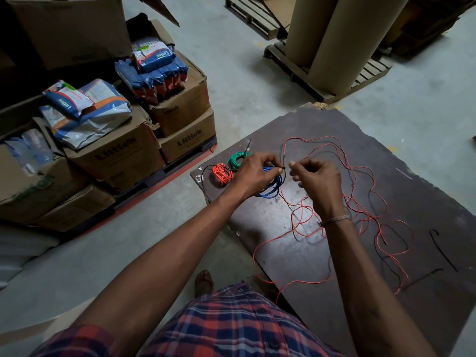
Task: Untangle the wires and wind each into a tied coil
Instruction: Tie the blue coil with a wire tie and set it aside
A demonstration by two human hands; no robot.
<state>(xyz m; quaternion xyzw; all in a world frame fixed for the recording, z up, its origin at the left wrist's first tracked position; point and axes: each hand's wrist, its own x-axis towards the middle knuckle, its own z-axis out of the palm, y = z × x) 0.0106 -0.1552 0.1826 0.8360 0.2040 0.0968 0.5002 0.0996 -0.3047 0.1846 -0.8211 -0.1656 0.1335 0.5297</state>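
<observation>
Board (425, 176): dark sheet on the floor; it carries all the wires. The person stands at its near-left edge.

Boxes (113, 161): stacked cartons with packets on top, on a pallet left of the board. Not part of the job.

Rolls (329, 37): brown paper rolls upright on a pallet beyond the far edge of the board.

Tangle (360, 202): red and black wires in loose crossing loops, spread from the far edge across the middle to the near-right area; one red strand hangs over the near-left edge. Not yet separated or wound.

Blue coil (270, 189): wound, lying near the left corner, partly under the left hand. A tie cannot be made out.

Green coil (237, 158): wound, at the far-left edge, just beside the red coil. A dark tie tail appears to stick out beyond it.

Red coil (221, 173): wound, at the left corner. A loose black wire curves beside it.

Left hand (255, 173): above the blue coil, thumb and forefinger pinching a dark wire end.

Right hand (319, 179): just beside the left, fingers curled, fingertips pinching what looks like the same wire; the contact is too small to confirm.

Progress: three coils wound, judged done or nearly so. Remaining: free the red and black wires, wind each, tie each. Roughly past halfway.
</observation>
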